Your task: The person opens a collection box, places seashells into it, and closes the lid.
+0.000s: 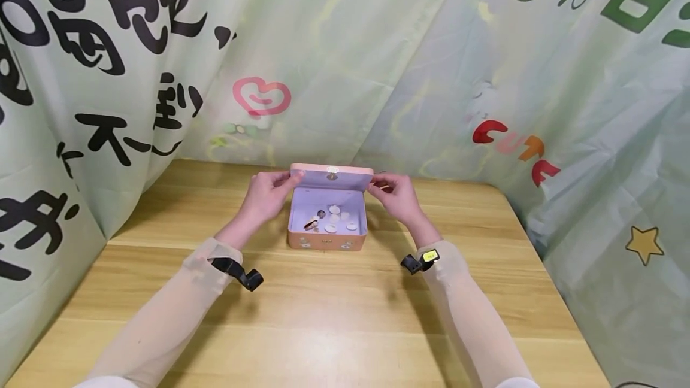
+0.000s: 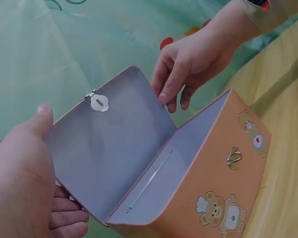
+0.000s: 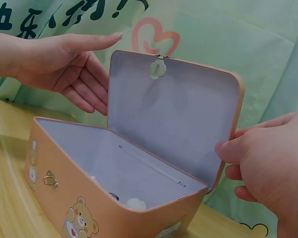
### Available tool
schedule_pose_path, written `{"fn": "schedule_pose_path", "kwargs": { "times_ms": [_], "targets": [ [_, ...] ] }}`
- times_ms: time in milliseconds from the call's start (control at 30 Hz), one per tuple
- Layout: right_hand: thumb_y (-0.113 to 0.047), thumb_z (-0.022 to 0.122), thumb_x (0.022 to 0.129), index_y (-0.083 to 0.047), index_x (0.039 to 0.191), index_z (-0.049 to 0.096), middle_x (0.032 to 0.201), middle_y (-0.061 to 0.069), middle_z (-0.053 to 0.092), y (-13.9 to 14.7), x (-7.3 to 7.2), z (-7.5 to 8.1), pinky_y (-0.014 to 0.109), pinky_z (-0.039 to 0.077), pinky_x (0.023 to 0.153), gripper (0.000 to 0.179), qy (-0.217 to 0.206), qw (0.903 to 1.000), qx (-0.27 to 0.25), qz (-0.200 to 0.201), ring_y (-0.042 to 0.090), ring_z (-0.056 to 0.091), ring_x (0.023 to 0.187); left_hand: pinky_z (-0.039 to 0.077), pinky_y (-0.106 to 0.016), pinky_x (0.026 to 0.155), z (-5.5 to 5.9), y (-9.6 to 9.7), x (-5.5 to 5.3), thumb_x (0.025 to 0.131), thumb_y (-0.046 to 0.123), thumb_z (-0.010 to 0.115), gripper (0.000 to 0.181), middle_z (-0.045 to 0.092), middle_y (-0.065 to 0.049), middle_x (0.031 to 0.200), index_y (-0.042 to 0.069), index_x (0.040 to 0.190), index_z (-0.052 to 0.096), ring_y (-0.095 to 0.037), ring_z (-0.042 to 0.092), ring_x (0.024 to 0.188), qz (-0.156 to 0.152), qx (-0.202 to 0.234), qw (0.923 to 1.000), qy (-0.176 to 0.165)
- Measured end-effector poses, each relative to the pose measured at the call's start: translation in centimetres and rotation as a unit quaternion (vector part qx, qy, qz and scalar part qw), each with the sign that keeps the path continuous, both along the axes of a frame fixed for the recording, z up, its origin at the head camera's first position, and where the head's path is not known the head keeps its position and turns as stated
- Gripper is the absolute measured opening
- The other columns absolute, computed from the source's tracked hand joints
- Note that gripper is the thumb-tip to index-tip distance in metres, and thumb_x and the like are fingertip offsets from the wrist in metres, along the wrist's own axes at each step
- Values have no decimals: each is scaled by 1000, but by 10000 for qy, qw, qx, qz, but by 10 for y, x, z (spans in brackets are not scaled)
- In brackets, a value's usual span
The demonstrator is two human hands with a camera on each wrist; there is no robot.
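A small orange tin box (image 1: pixel 326 243) with a pale lilac inside sits on the table, its hinged lid (image 1: pixel 345 179) raised. Bear pictures and a metal catch (image 2: pixel 234 158) decorate its front. Inside lie several white pieces (image 1: pixel 330 229), a dark round piece (image 1: pixel 321 214) and a small brown piece (image 1: pixel 311 224). My left hand (image 1: pixel 265 196) is at the lid's left edge, fingers straight and partly hidden behind it, thumb extended by the upper corner. At the right edge, my right hand (image 1: pixel 396 196) pinches the lid, thumb (image 3: pixel 231 150) on the inner face and fingers behind.
The wooden table (image 1: pixel 323 328) extends around the box. Behind it and at both sides hangs a pale green printed cloth (image 1: pixel 345 76), meeting the table's back edge. Black camera mounts (image 1: pixel 251 280) are strapped on both wrists, over light sleeves.
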State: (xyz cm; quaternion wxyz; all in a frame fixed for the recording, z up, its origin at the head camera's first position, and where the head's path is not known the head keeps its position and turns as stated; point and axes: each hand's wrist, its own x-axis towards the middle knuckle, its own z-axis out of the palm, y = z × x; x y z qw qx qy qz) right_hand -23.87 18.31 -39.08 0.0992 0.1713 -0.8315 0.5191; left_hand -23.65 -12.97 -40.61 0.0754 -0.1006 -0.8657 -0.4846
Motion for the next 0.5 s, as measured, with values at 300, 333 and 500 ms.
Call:
{"fn": "schedule_pose_path", "kwargs": {
  "times_ms": [300,333,500],
  "targets": [
    [4,79,92,8,110,78,95,21,76,11,-17,-32,48,59,81,18,116,9999,23,-56,35,72,88,58,-48,90,-4,6,7,98,68,63,67,79,-15,108,7,120,80,-27,75,96,90,18,9997,238],
    [4,79,92,7,109,78,95,20,77,11,-17,-33,44,59,80,17,116,9999,1,-72,33,72,88,58,-48,91,-5,6,7,99,67,64,66,79,-15,110,7,121,80,-28,75,98,71,32,9997,251],
    [3,80,92,7,107,76,95,19,75,10,-11,-39,28,56,75,17,52,9991,-322,-265,25,69,85,56,-49,98,-6,5,10,100,64,64,65,75,-17,121,6,128,77,-31,73,113,28,35,9996,292]
  ]
}}
